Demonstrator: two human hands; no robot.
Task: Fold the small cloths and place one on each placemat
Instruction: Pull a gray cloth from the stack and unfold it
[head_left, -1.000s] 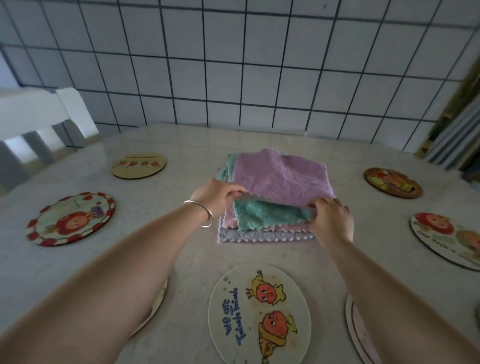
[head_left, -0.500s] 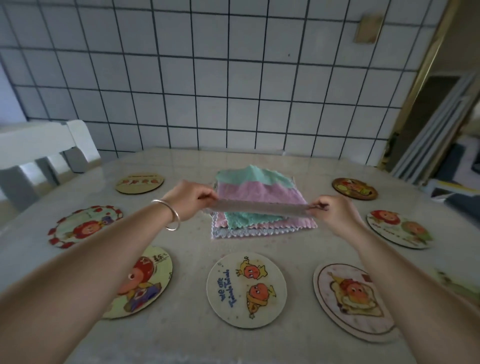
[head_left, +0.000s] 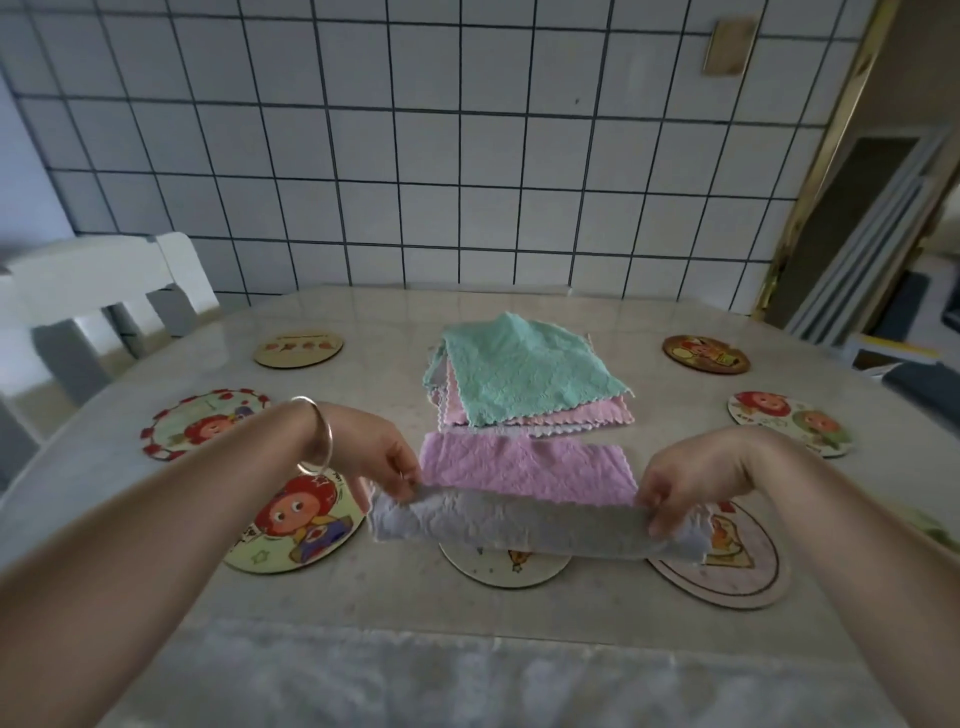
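A pink cloth (head_left: 524, 473) with a grey underside is stretched between my hands above the table's near middle, its front edge turned over. My left hand (head_left: 382, 462) pinches its left edge and my right hand (head_left: 675, 493) pinches its right edge. Behind it lies a stack of cloths (head_left: 519, 384), a teal one on top of pink and white ones. Round placemats surround the stack: one under the held cloth (head_left: 506, 566), one at near left (head_left: 296, 525), one at near right (head_left: 737, 561), and others at far left (head_left: 202, 421), (head_left: 298, 347) and far right (head_left: 705, 353), (head_left: 789, 422).
The marble table (head_left: 389, 597) has a pale lace runner (head_left: 415, 675) along its near edge. A white chair (head_left: 98, 301) stands at the left side. A tiled wall (head_left: 415, 156) closes the back. Boards lean by a doorway (head_left: 872, 249) at the right.
I lifted the pink cloth off the stack and pulled it toward me, leaving the teal cloth on top. The cloth now hangs low over the near middle placemat.
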